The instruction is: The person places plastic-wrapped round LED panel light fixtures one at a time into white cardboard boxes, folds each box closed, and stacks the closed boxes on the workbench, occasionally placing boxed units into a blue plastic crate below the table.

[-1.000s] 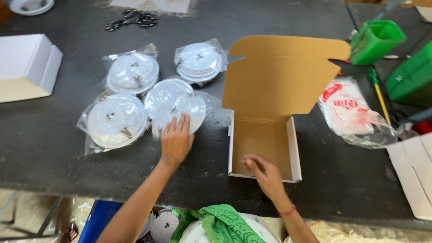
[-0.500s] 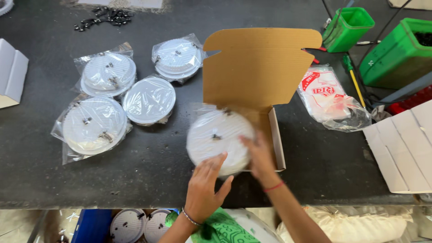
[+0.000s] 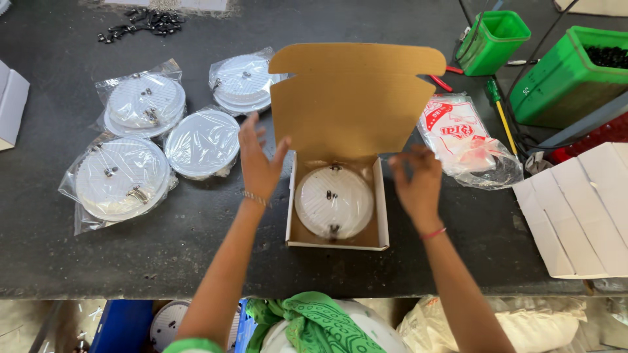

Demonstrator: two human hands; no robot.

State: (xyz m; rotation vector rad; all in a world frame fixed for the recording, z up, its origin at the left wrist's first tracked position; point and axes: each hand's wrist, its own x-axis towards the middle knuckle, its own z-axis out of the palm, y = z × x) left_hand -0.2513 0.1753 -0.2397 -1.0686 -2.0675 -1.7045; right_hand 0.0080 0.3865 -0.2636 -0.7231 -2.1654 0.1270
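A small cardboard box [image 3: 292, 229] stands on the dark table with its brown lid [image 3: 353, 98] raised. Inside lies a round white bagged disc [image 3: 334, 201] with small metal clips. My left hand [image 3: 260, 163] is spread open just left of the box, fingers up by the lid's left edge, holding nothing. My right hand [image 3: 417, 180] hovers at the box's right wall, fingers loosely curled and empty. Several more bagged white discs lie to the left, the nearest one [image 3: 201, 142] beside my left hand.
Two green bins [image 3: 562, 78] and a screwdriver [image 3: 500, 114] sit at the far right, with a red-printed plastic bag [image 3: 461, 140] next to the box. Flat white box blanks [image 3: 579, 212] lie at the right edge. Black screws [image 3: 140, 23] are at the back.
My left hand picked a bagged disc from the pile and, with my right hand, set it into the box. Both hands have let go and moved to the box's sides.
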